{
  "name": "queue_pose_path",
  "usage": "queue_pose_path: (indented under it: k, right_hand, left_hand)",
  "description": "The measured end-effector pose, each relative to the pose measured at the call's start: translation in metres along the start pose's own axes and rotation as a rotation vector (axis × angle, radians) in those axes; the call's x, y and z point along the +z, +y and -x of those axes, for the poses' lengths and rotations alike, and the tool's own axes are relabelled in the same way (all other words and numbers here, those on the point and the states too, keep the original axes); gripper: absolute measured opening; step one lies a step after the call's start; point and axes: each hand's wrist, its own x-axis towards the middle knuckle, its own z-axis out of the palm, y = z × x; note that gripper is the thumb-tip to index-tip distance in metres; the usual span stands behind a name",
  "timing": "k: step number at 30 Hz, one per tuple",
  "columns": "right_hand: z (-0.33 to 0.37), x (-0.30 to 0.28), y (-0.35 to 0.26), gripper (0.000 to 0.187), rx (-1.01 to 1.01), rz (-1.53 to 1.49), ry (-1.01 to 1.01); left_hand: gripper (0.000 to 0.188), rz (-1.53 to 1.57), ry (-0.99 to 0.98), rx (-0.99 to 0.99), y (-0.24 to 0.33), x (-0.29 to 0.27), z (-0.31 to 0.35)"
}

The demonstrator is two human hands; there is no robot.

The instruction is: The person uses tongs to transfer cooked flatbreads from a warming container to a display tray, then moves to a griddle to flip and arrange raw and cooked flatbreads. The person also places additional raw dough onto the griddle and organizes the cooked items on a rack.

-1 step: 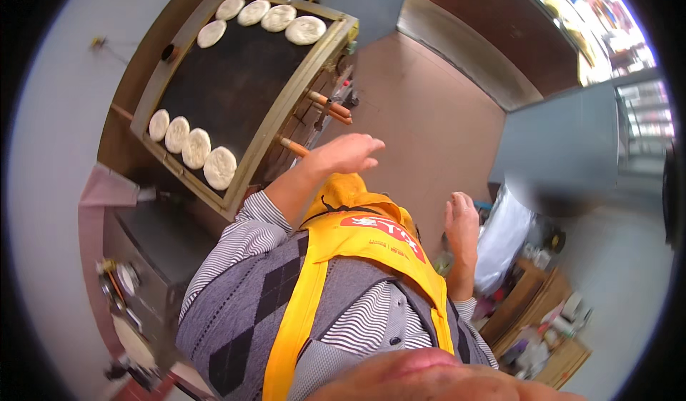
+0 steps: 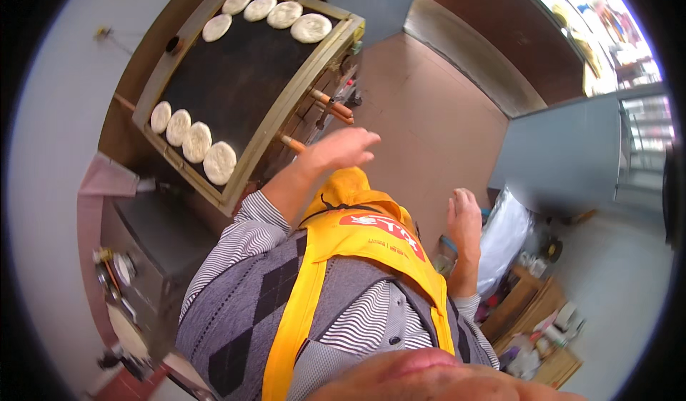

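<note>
My left hand (image 2: 343, 149) is in the air beside the griddle, fingers stretched out, holding nothing. Closest to it is an orange rod-like handle (image 2: 292, 144) that sticks out of the griddle's side. On the right, my right hand (image 2: 466, 219) hangs empty with its fingers slightly bent and apart. The large dark griddle (image 2: 232, 72), framed in pale metal, carries round pale flatbreads. Several flatbreads (image 2: 285, 15) lie along its far end, and another row of flatbreads (image 2: 196, 142) runs along its near end. I wear a yellow apron (image 2: 371, 233).
A brown floor (image 2: 436, 108) stretches ahead between the griddle and a dark red-brown counter (image 2: 493, 22). Left of me stands a dark-topped cabinet (image 2: 168, 222) beside some kitchenware. At right are a silvery plastic-like sheet (image 2: 506, 240), cardboard boxes (image 2: 525, 315) and a blue-grey panel (image 2: 564, 144).
The whole view has shifted a little. My left hand sits slightly further left and my right hand is nearly where it was. The flatbreads keep their places on the griddle.
</note>
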Motion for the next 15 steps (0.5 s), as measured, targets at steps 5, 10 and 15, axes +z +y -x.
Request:
queue_pose_path:
  k: [5,10,15]
  right_hand:
    - [-0.112,-0.012,0.016,0.026,-0.172,-0.004,-0.049]
    - [-0.210,0.019,-0.003,0.025,-0.344,-0.093,-0.251]
    - [-0.280,-0.011,-0.023,0.026,-0.457,0.028,-0.390]
  left_hand:
    - [0.044,0.167,0.256,-0.206,-0.044,-0.045,0.000]
    - [0.052,-0.154,0.663,-0.339,-0.136,-0.069,-0.055]
    - [0.064,-0.315,0.783,-0.416,-0.208,-0.087,-0.125]
